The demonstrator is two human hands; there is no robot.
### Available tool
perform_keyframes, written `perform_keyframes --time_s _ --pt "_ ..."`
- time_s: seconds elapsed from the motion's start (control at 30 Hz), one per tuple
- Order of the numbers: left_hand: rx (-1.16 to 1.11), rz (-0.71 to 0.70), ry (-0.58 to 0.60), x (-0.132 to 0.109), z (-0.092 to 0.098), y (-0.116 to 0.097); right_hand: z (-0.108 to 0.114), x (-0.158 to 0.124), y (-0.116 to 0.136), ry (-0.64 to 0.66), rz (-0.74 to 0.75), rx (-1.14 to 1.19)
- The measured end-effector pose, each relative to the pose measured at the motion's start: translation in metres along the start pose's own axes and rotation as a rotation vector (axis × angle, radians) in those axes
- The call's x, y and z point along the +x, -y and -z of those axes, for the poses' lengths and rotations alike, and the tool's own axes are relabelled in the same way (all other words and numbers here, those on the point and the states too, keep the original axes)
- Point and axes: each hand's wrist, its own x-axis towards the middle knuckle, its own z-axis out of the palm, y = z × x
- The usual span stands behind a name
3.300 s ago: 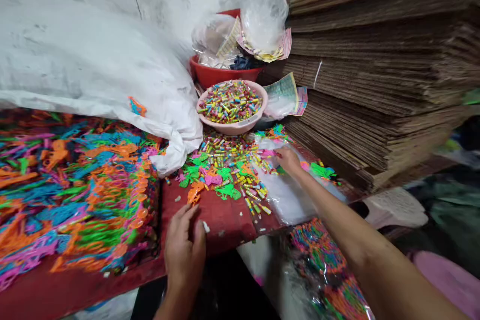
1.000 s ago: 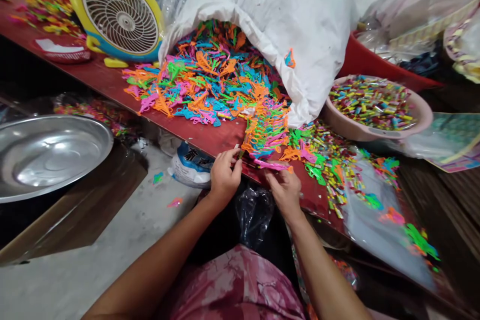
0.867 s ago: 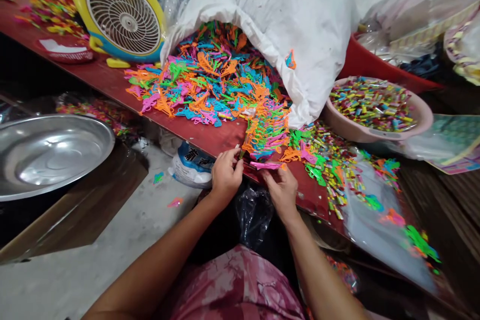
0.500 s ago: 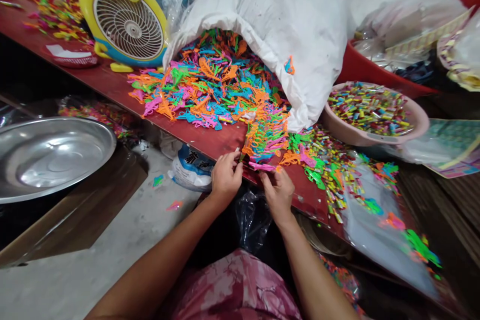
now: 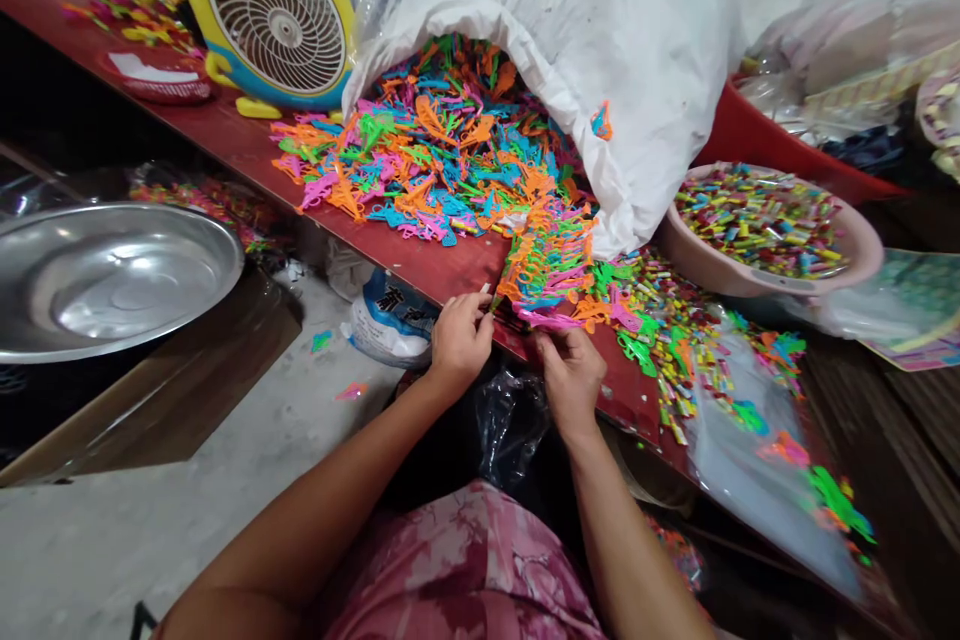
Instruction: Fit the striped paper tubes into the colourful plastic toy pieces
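At the table's front edge, my left hand (image 5: 460, 338) is closed, thumb against bent fingers. A small pale tip shows above its fingertips; the rest of what it pinches is hidden. Just right of it, my right hand (image 5: 573, 370) has its thumb and fingers closed at a pink plastic toy gun (image 5: 551, 320), the front piece of the row. Behind this lies a tight row of toy guns (image 5: 547, 255) in orange, green, blue and pink, stacked side by side. A big loose heap of toy guns (image 5: 427, 155) spills from a white sack (image 5: 600, 30) beyond.
A yellow and blue fan (image 5: 281, 20) stands at the back left of the red table (image 5: 420, 265). On the right are a pink basin (image 5: 780, 285) full of small coloured pieces, and more loose pieces (image 5: 675, 340). A metal bowl (image 5: 127, 285) sits low at left.
The view has shifted slightly, so the table's things appear a little further right. Both hands stay at the front of the row, and the right fingers remain at the pink toy gun.
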Motion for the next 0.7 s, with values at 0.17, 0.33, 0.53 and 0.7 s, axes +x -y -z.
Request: perform_keyframes --time_s 0.17,0.33,0.53,0.7 --pt "0.002 0.008 0.0 -0.001 0.001 -0.002 0.001 -0.001 -0.004 0.007 0.05 -0.036" --pt "-0.004 0.0 0.001 0.0 0.0 0.001 0.001 -0.004 -0.008 0.013 0.134 -0.238" --pt "-0.056 -0.025 -0.056 -0.005 0.005 -0.004 -0.005 -0.002 0.003 0.008 0.142 -0.245" --pt "-0.024 -0.325 -0.19 -0.014 0.023 -0.035 -0.01 -0.002 0.006 -0.044 0.143 -0.283"
